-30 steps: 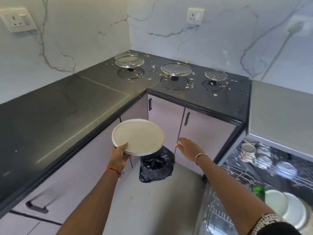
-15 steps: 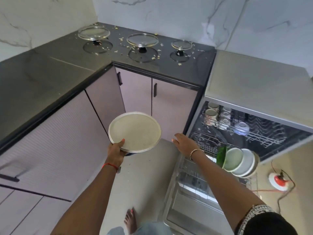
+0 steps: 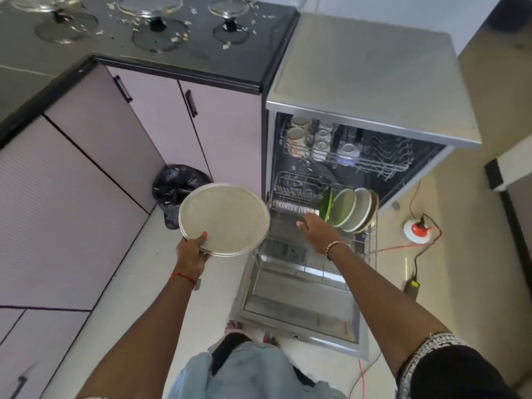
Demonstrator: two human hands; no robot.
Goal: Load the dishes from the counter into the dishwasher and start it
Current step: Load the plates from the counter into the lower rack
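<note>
1. Head view: since 0.5 s back, right hand [image 3: 316, 231] has moved out over the lower rack [image 3: 296, 194]; plate [image 3: 224, 218] is closer to the dishwasher [image 3: 368, 82].
2. Writing: red print on mugs [image 3: 296, 136], 1 o'clock, too blurred to read.
3. Plate: round, flat, pale metal, raised rim; mid-frame, at 9 o'clock of the lower rack.
4. Left hand [image 3: 191, 249] pinches its 7 o'clock rim, thumb on top. Right hand's fingers are loose and hold nothing.
5. Around: racked plates [image 3: 352, 210] at 3 o'clock of right hand; open door [image 3: 288, 298] at 6; bin bag [image 3: 175, 188] at 10; glass lids [image 3: 149, 7] on counter [image 3: 259, 53] at 12.
</note>
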